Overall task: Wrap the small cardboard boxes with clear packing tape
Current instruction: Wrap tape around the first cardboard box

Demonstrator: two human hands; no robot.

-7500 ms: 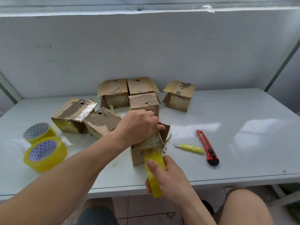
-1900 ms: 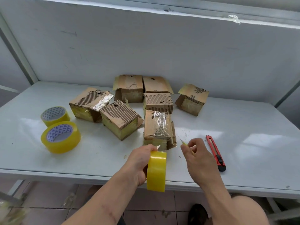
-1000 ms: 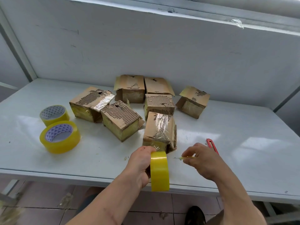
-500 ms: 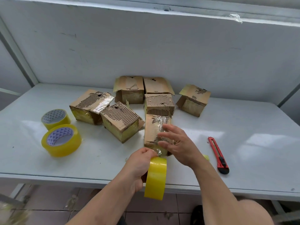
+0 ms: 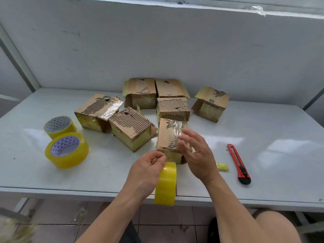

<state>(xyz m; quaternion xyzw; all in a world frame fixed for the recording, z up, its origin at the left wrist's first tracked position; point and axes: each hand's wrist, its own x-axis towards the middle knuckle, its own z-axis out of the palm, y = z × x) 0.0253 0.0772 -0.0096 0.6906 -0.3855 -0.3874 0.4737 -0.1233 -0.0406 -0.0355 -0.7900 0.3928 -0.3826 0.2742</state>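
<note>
A small cardboard box with crinkled clear tape over its top stands near the table's front edge. My left hand grips a yellow-tinted tape roll, held upright just in front of that box. My right hand is spread with straight fingers over the box's right front corner; whether the fingers touch it is unclear. Several other worn cardboard boxes cluster behind and to the left.
Two more tape rolls lie at the left of the white table. A red utility knife and a small yellow scrap lie right of my hands. A white wall panel stands close behind the boxes.
Since a second ago my right hand has let go of the small yellow piece, which now lies on the table, and has come over the taped box with fingers spread. My left hand keeps the roll.
</note>
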